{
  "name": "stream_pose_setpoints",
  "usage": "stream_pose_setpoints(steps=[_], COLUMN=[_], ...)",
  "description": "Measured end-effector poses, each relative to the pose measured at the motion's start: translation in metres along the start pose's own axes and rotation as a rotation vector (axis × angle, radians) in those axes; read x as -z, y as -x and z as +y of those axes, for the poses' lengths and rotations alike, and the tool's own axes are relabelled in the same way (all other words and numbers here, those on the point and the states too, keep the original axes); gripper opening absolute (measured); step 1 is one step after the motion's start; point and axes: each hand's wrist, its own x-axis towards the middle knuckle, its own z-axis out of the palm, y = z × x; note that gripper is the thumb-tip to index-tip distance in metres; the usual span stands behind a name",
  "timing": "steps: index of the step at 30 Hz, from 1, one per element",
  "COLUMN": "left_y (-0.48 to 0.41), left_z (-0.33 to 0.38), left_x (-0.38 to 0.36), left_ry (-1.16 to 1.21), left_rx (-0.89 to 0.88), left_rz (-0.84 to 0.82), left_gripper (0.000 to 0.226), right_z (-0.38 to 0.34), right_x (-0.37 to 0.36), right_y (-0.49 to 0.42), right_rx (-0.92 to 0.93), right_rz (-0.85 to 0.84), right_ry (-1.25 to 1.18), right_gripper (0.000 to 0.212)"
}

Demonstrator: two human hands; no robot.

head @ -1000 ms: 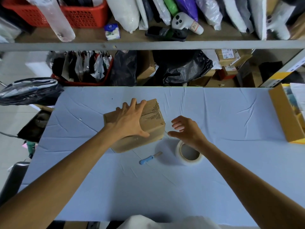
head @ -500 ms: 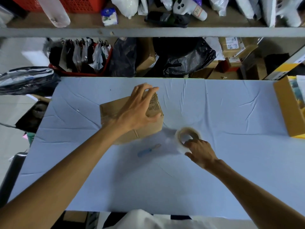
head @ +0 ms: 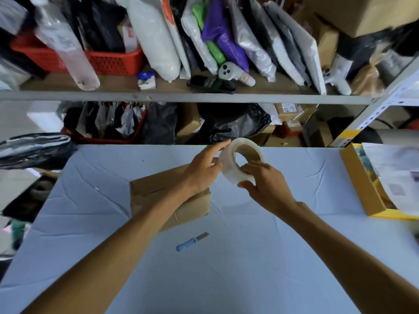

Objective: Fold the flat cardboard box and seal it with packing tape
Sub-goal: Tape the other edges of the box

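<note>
Hands both on the tape roll (head: pixel 228 165), held up off the table (head: pixel 249 279), just past the far right corner of the cardboard box (head: pixel 158 196). Right hand (head: pixel 266 189) grasps the roll from the near side, fingers curled into the core hole, thumb on the lower rim. Left hand (head: pixel 203 172) pinches the roll's left side, thumb on the outer tape surface, index finger straight along the top edge. Roll is tilted, with the hole facing me and slightly right. Box sits folded up on the table, my left forearm crossing above it; can't tell if the arm touches. Blue-handled knife (head: pixel 192 241) lies flat on the table, nearer me than the box and apart from it. Yellow box (head: pixel 360 191) with papers sits at the table's right edge.
</note>
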Motion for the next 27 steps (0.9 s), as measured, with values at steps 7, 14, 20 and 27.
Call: stream_pose_setpoints(steps=[7, 14, 20, 27], left_y=[0.011, 0.012, 0.013, 0.008], left_z=[0.000, -0.003, -0.003, 0.000], left_x=[-0.010, -0.021, -0.021, -0.005], left_ry=[-0.088, -0.033, -0.020, -0.181], left_rx=[-0.024, -0.003, 0.031, -0.038], left_rz=[0.115, 0.284, 0.323, 0.300], left_gripper=[0.045, 0.036, 0.020, 0.009], right_z=[-0.002, -0.001, -0.002, -0.004], right_x=[-0.006, -0.012, -0.014, -0.016], right_y=[0.004, 0.005, 0.005, 0.000], right_rx=[-0.070, -0.098, -0.084, -0.026], right_rz=[-0.024, -0.023, -0.032, -0.011], right_ry=[-0.014, -0.046, -0.050, -0.084], right_gripper=[0.023, 0.025, 0.024, 0.028])
